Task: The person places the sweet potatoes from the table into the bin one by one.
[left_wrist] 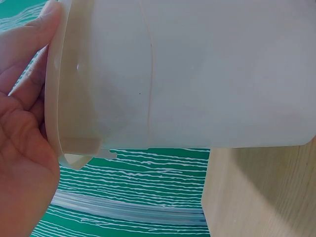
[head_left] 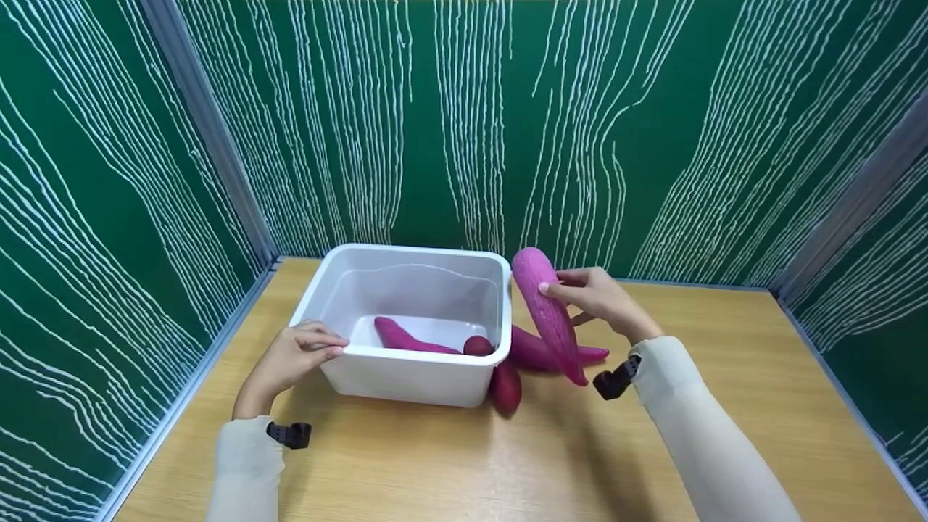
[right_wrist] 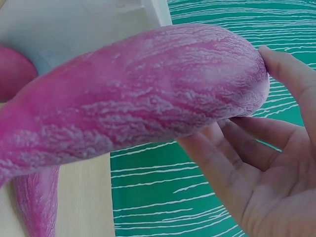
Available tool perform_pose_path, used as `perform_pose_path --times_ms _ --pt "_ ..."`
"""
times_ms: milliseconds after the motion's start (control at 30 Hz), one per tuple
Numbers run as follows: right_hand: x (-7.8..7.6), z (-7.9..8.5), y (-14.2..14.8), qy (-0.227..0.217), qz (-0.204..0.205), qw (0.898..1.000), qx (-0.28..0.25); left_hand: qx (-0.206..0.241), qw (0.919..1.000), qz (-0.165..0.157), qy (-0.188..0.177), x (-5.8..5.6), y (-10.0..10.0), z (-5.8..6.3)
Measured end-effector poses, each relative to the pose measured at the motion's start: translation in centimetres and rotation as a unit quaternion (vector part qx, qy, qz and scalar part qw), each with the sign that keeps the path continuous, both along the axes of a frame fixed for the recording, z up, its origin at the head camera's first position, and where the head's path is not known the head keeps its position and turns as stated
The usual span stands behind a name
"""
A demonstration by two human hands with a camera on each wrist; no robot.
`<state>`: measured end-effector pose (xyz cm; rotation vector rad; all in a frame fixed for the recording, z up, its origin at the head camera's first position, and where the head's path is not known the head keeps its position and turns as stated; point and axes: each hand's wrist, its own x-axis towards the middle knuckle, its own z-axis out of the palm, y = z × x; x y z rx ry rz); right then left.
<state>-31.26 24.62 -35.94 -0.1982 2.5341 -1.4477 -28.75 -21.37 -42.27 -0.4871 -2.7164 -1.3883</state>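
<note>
My right hand (head_left: 600, 299) holds a long pink sweet potato (head_left: 545, 301) between thumb and fingers, its tapered end pointing down. It is raised beside the right wall of a white plastic bin (head_left: 406, 380). Its wrinkled skin fills much of the right wrist view. At the bin's front left corner, my left hand (head_left: 286, 359) pinches the rim; the left wrist view shows the thumb and fingers at that rim (left_wrist: 54, 94). Inside the bin lie another pink sweet potato (head_left: 409, 339) and a dark red, rounded piece (head_left: 478, 346), both partly hidden by the front wall.
On the wooden table (head_left: 406, 464), right of the bin, lie another pink sweet potato (head_left: 533, 353), partly behind the held one, and a dark red oblong one (head_left: 507, 391). Green panels (head_left: 464, 145) with white wavy lines stand along the back and both sides.
</note>
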Motion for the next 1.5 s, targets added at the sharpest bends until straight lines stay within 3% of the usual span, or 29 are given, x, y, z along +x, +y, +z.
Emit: perform_pose_path --times_ms 1233,1500 --pt "-0.9 3.2 -3.8 0.006 -0.020 0.998 -0.052 0.017 0.9998 -0.005 -0.011 0.3 0.0 0.3" --pt "-1.1 3.7 -4.5 0.006 -0.021 0.997 -0.069 0.025 0.9994 -0.016 0.017 0.0 0.0 0.0"
